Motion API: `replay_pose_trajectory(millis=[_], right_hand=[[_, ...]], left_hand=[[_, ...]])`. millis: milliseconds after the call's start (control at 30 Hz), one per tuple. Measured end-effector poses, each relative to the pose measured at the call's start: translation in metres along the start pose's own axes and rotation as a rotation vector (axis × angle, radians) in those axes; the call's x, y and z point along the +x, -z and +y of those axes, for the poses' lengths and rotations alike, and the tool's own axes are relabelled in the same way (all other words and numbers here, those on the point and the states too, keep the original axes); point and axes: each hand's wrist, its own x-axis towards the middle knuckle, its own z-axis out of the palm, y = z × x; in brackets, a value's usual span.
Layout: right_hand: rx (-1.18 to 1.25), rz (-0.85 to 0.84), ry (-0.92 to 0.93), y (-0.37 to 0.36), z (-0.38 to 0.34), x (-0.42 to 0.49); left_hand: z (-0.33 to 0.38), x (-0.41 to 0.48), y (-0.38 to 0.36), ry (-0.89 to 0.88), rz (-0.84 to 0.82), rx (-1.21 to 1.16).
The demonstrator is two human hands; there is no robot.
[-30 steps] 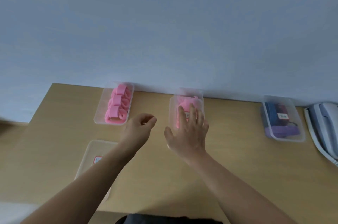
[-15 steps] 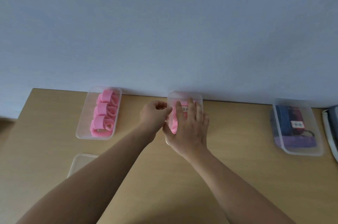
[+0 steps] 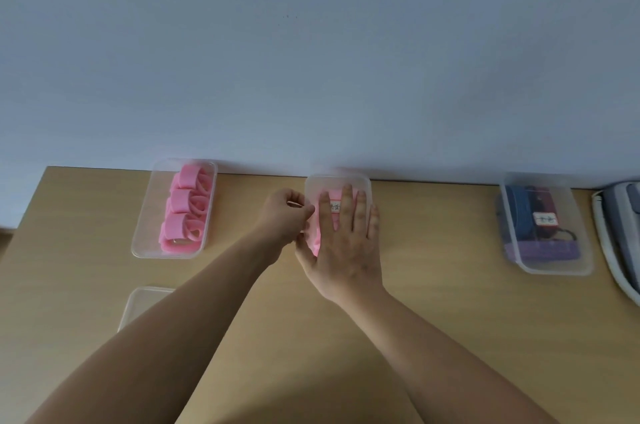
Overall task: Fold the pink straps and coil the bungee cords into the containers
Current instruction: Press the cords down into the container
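Table: pale wood table [image 3: 450, 319]; both bare forearms reach over it from the near edge.
Tray: a clear tray [image 3: 145, 302] lies near left. The left forearm covers its right part and the rest is too faint to tell tray from lid.
Right hand: the right hand [image 3: 343, 250] lies flat, palm down, on the lidded middle box [image 3: 337, 183]. Its fingers are straight and spread and point away from the person.
Left hand: the left hand [image 3: 282, 215] is curled, and its fingertips pinch at that box's left rim. What they hold there is blurred.
Middle box: it sits at the table's far edge, against the wall [image 3: 311, 60], with its long axis running near to far. The right hand hides most of it. Pink shows through the lid beside the thumb, and a small label [image 3: 335, 206] shows between two fingers, its writing unreadable.
Left box: the left box [image 3: 145, 215] is open and stands well apart from the left hand. Its long axis runs near to far, with the far end leaning a little right. Rolled pink straps [image 3: 183, 202] lie in a row along it.
Right box: the right box [image 3: 561, 261] is lidded and stands far right, its long axis also near to far. Blue and purple cords [image 3: 519, 215] show through, blurred, under a red-edged label.
Phone: a pale phone [image 3: 620, 243] is cut off by the right edge, just beside the right box.
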Motion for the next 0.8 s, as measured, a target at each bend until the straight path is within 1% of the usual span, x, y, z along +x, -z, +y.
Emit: replay_pose_trajectory(millis=[67, 167, 200, 267, 333, 400, 533, 667, 800], right_hand=[[-0.006, -0.040, 0.004, 0.002, 0.000, 0.002], [-0.019, -0.093, 0.028, 0.005, 0.009, 0.006], [-0.027, -0.081, 0.046, 0.009, 0.013, 0.007], [-0.057, -0.032, 0.076, 0.016, 0.021, 0.012], [-0.043, -0.004, 0.062, 0.019, 0.029, 0.019], [-0.005, -0.032, 0.024, 0.017, 0.034, 0.025], [-0.003, -0.074, 0.025, 0.011, 0.036, 0.028], [-0.001, -0.083, -0.018, 0.014, 0.027, 0.037], [-0.025, -0.053, -0.023, 0.014, 0.020, 0.040]], left_hand=[[0.003, -0.003, 0.002, -0.045, 0.012, 0.036], [0.003, -0.009, 0.008, -0.222, 0.038, 0.238], [0.002, -0.011, 0.010, -0.249, 0.021, 0.256], [0.003, -0.013, 0.011, -0.254, -0.014, 0.237], [0.005, -0.014, 0.010, -0.286, -0.010, 0.309], [0.006, -0.015, 0.008, -0.327, -0.006, 0.403], [0.003, -0.013, 0.007, -0.350, 0.015, 0.535], [0.001, -0.008, 0.008, -0.338, 0.010, 0.542], [-0.001, -0.010, 0.006, -0.338, 0.010, 0.511]])
